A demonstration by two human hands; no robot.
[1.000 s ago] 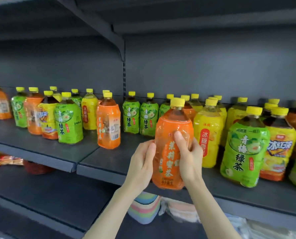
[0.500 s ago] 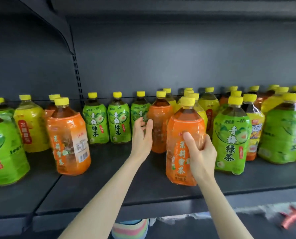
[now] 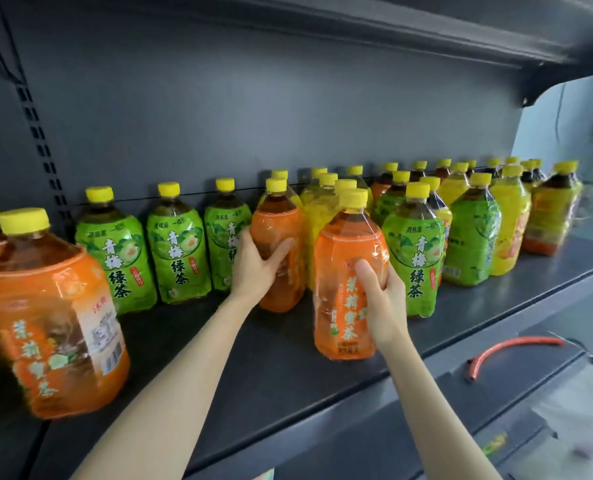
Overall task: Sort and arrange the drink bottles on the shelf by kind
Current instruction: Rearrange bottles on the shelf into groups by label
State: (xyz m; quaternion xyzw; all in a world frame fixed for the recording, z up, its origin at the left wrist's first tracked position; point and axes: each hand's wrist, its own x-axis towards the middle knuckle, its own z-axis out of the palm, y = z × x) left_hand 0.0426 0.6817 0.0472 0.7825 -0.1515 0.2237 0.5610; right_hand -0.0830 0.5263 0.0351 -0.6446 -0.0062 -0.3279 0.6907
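The left hand (image 3: 257, 268), open and reaching half a second ago, now wraps the rear orange bottle (image 3: 278, 226), which stands upright on the shelf (image 3: 288, 393), touching the green bottles (image 3: 174, 251). The right hand (image 3: 383, 299) grips the front orange bottle (image 3: 347, 251), also upright, just right of the first and nearer the shelf edge. Their likely home, a third orange bottle (image 3: 53, 317), lies well to the left, so the left hand is nearer.

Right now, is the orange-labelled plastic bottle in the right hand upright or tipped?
Upright: the orange-labelled plastic bottle has yellow cap directly above its base.
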